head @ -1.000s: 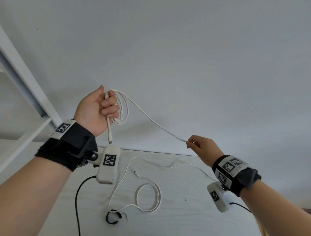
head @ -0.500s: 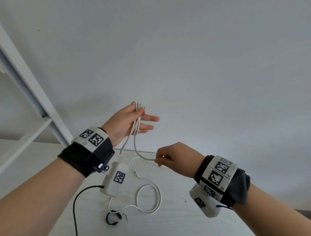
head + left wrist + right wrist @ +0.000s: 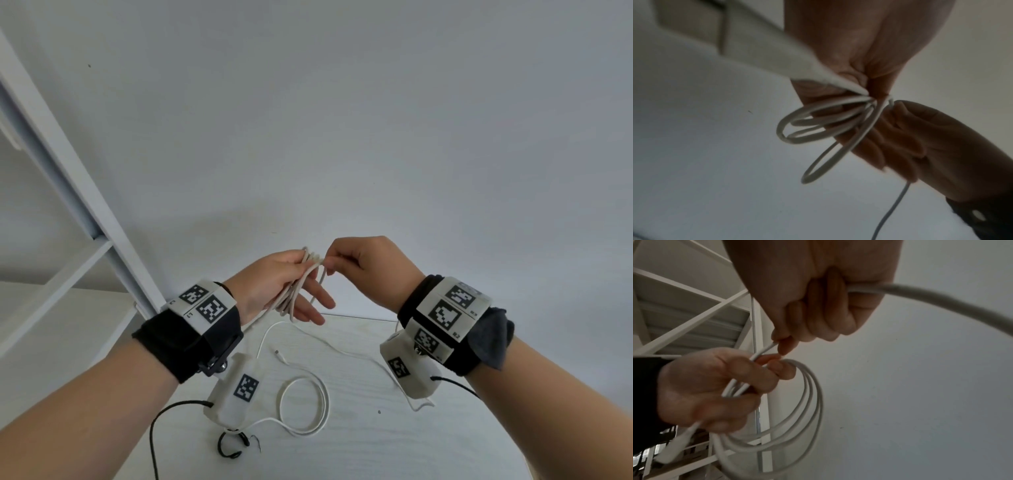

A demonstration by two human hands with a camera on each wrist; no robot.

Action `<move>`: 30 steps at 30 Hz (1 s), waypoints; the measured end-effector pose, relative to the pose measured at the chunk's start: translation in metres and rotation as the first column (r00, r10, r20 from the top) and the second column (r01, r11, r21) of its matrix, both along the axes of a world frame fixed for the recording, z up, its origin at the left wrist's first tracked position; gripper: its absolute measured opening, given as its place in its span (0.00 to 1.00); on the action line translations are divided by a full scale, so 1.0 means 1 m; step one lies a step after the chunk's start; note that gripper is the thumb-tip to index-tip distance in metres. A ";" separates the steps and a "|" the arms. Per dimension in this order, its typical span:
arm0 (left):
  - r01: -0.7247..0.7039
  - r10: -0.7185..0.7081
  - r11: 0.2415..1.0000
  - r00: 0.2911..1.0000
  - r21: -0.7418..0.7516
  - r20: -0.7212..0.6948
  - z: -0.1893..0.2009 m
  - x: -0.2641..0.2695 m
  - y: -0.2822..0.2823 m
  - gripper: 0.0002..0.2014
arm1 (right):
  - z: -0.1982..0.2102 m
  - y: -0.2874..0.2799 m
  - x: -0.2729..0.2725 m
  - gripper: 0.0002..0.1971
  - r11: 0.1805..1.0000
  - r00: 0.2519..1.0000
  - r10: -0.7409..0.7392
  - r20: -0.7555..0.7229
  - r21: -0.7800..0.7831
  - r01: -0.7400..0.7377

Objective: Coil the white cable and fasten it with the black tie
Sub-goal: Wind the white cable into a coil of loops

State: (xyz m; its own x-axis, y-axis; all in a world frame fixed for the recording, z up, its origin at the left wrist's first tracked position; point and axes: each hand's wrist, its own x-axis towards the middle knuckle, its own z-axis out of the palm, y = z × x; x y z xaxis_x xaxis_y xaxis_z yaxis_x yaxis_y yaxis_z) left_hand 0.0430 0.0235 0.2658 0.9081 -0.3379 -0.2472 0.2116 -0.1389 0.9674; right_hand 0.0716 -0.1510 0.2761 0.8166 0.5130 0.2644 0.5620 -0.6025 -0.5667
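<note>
Above the table, my left hand holds several loops of the white cable, thumb pressing the strands against the palm, fingers stretched out below. My right hand pinches the cable right at the top of that bundle, touching the left fingers. The right wrist view shows the loops hanging from the left hand and the pinch on a short stretch of cable. The rest of the cable trails down to a loose loop on the table. The black tie lies on the table near the front, under the left wrist.
The pale wooden table stands against a plain grey wall. A white shelf frame slants up at the left. The cable's free plug lies mid-table. Black camera leads hang from both wrists.
My right hand has risen from low near the table up to the left hand, bringing another turn of cable onto the bundle. The left hand has stayed about where it was.
</note>
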 end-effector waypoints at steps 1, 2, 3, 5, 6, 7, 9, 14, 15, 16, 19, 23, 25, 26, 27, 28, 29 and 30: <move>-0.015 0.015 1.000 1.000 -0.007 0.011 0.000 -0.001 0.000 0.12 | 0.000 0.000 0.002 0.11 1.000 1.000 -0.005 0.004 0.004 0.005; -0.030 0.030 0.999 0.999 -0.014 0.029 -0.001 -0.002 -0.001 0.12 | -0.001 0.000 0.003 0.11 1.000 1.000 -0.010 0.006 0.013 0.010; -0.038 0.039 0.999 0.998 -0.029 0.044 -0.001 -0.002 -0.001 0.12 | -0.001 0.000 0.005 0.11 1.000 1.000 -0.017 0.009 0.023 0.017; -0.032 0.037 0.995 0.998 -0.090 0.046 -0.002 -0.003 -0.002 0.13 | -0.002 0.000 0.009 0.11 0.999 0.999 -0.034 0.017 0.041 0.033; -0.027 0.032 0.993 0.999 -0.115 0.042 -0.002 -0.003 -0.002 0.14 | -0.003 0.000 0.011 0.11 0.998 0.999 -0.042 0.021 0.048 0.041; -0.024 0.029 0.991 0.999 -0.130 0.038 -0.002 -0.003 -0.001 0.14 | -0.003 0.000 0.012 0.11 0.997 0.998 -0.050 0.025 0.054 0.049; -0.022 0.026 0.989 0.999 -0.145 0.025 -0.001 -0.003 0.000 0.14 | -0.004 -0.001 0.015 0.11 0.996 0.998 -0.062 0.024 0.061 0.060; -0.009 0.004 0.966 1.000 -0.260 -0.017 0.005 -0.002 0.007 0.11 | -0.014 -0.007 0.025 0.17 0.984 0.993 -0.100 -0.056 0.141 0.107; -0.003 -0.005 0.957 1.000 -0.290 -0.027 0.006 -0.001 0.009 0.11 | -0.016 -0.009 0.027 0.17 0.981 0.992 -0.094 -0.087 0.160 0.107; 0.002 -0.016 0.946 0.999 -0.324 -0.042 0.006 0.000 0.010 0.11 | -0.018 -0.010 0.028 0.17 0.979 0.989 -0.087 -0.118 0.176 0.107; -0.033 -0.025 0.878 0.993 -0.478 -0.114 0.010 0.004 0.016 0.11 | -0.028 -0.016 0.031 0.18 0.966 0.973 -0.078 -0.218 0.226 0.128; 0.016 -0.220 0.589 0.965 -0.808 -0.142 0.017 0.021 0.039 0.13 | -0.048 -0.028 0.031 0.19 0.966 0.940 -0.098 -0.327 0.195 0.168; -0.005 -0.208 0.485 0.971 -0.875 -0.121 0.024 0.030 0.056 0.15 | -0.061 -0.036 0.029 0.18 0.972 0.923 -0.121 -0.364 0.143 0.184; -0.025 -0.163 0.470 0.980 -0.882 -0.114 0.027 0.034 0.065 0.16 | -0.068 -0.040 0.027 0.18 0.975 0.913 -0.135 -0.385 0.115 0.192; -0.032 -0.140 0.445 0.985 -0.895 -0.105 0.030 0.038 0.074 0.16 | -0.074 -0.045 0.025 0.18 0.977 0.904 -0.145 -0.403 0.088 0.195; -0.039 -0.114 0.421 0.989 -0.906 -0.095 0.034 0.040 0.082 0.15 | -0.080 -0.048 0.023 0.18 0.979 0.900 -0.150 -0.410 0.063 0.192; -0.058 -0.073 0.410 0.993 -0.910 -0.096 0.037 0.043 0.089 0.14 | -0.085 -0.051 0.020 0.18 0.982 0.902 -0.152 -0.403 0.041 0.184; -0.094 -0.013 0.420 0.994 -0.903 -0.110 0.040 0.045 0.093 0.13 | -0.088 -0.053 0.016 0.18 0.985 0.910 -0.151 -0.386 0.023 0.173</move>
State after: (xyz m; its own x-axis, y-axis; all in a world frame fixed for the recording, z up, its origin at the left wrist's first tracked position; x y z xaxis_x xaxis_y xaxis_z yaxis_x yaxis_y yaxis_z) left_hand 0.0884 0.1163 0.3056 0.9201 -0.3780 0.1024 0.2794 0.8169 0.5047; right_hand 0.0872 -0.2036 0.1877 0.9316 0.3587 -0.0593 0.1940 -0.6284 -0.7533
